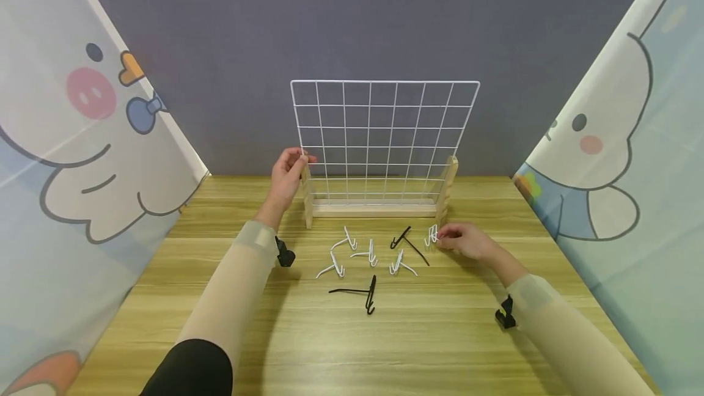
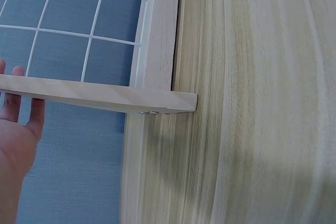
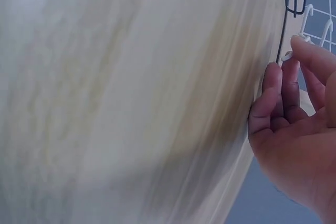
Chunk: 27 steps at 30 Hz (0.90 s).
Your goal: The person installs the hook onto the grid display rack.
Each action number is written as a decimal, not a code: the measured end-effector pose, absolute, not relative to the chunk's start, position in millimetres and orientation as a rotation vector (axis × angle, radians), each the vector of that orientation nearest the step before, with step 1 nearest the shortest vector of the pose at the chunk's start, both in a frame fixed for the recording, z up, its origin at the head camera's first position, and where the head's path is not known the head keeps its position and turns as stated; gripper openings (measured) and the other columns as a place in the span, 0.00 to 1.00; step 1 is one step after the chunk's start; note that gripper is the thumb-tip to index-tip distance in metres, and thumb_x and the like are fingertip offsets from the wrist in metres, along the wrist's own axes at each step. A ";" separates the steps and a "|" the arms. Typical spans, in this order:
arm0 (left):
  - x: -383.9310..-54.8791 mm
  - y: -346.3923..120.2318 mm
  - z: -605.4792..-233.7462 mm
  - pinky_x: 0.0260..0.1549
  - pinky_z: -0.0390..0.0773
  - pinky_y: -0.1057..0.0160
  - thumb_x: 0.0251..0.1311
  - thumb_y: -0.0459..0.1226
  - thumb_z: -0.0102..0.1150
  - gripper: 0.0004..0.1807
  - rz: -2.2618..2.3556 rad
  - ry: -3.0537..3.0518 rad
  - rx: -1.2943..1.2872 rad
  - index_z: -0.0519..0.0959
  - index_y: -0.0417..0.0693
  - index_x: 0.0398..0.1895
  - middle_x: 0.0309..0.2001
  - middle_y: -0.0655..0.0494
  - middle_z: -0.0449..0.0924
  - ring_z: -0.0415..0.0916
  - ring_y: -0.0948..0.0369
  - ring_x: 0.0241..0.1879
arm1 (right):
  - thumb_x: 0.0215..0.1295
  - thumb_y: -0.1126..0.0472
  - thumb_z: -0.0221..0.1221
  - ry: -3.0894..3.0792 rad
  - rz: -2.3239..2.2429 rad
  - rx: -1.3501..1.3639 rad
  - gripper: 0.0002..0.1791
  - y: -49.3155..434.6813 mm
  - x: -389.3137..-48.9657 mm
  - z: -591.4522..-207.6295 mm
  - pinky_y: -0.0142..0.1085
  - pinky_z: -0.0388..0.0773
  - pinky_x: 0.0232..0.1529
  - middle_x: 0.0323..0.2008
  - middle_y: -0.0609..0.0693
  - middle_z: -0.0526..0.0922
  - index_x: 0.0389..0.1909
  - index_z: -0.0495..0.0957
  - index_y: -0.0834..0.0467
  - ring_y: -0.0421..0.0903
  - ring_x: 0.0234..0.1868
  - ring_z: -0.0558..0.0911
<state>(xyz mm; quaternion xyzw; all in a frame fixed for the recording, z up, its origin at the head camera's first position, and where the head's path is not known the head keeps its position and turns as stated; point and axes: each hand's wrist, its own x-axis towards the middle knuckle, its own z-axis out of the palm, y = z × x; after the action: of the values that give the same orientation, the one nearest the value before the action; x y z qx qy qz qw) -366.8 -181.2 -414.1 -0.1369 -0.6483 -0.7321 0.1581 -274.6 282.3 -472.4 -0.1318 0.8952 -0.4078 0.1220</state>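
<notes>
A white wire grid panel (image 1: pixel 369 146) stands upright between two wooden posts joined by a wooden bar (image 1: pixel 374 209). My left hand (image 1: pixel 287 179) holds the top of the left wooden post (image 1: pixel 307 200); in the left wrist view its fingers (image 2: pixel 37 116) reach behind that post. Low by the right post (image 1: pixel 447 191), my right hand (image 1: pixel 467 240) pinches a white wire hook (image 1: pixel 432 235) between thumb and fingertips. The right wrist view shows the hook's white tip (image 3: pixel 287 56) at the thumb, the rest partly hidden by the hand.
Several white hooks (image 1: pixel 371 255) lie on the wooden table (image 1: pixel 429 335) before the stand. A black hook (image 1: pixel 371 295) lies nearest me, another black hook (image 1: pixel 407 240) near the right hand. A grey wall (image 1: pixel 385 17) rises behind; cartoon-printed cloths (image 1: pixel 616 200) flank the table.
</notes>
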 end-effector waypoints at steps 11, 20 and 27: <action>-369.4 -181.0 -416.9 0.31 0.69 0.70 0.82 0.32 0.54 0.04 -2.081 -1.848 -0.384 0.78 0.47 0.51 0.40 0.68 0.91 0.87 0.68 0.45 | 0.76 0.65 0.66 2.499 -1.435 -0.296 0.16 273.7 -262.8 -464.0 0.33 0.82 0.35 0.45 0.58 0.87 0.58 0.82 0.70 0.41 0.36 0.81; -369.4 -181.0 -416.0 0.32 0.67 0.70 0.82 0.33 0.55 0.04 -2.091 -1.852 -0.394 0.78 0.48 0.51 0.42 0.65 0.91 0.89 0.64 0.47 | 0.79 0.57 0.67 2.388 -1.624 -0.214 0.26 254.8 -253.6 -452.9 0.38 0.86 0.51 0.48 0.52 0.88 0.68 0.77 0.69 0.42 0.47 0.85; -367.2 -181.4 -415.3 0.35 0.71 0.70 0.83 0.33 0.55 0.04 -2.068 -1.880 -0.373 0.77 0.44 0.53 0.41 0.69 0.91 0.89 0.62 0.48 | 0.80 0.57 0.65 2.338 -1.763 -0.200 0.29 233.4 -250.2 -438.3 0.40 0.86 0.56 0.54 0.54 0.87 0.71 0.74 0.70 0.48 0.53 0.85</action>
<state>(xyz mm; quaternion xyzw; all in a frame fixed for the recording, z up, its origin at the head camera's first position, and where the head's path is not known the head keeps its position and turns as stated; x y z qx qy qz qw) -367.2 -181.4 -415.3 -0.1306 -0.6581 -0.7240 0.1601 -250.2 233.4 -438.3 -0.0678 0.7924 -0.5974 0.1033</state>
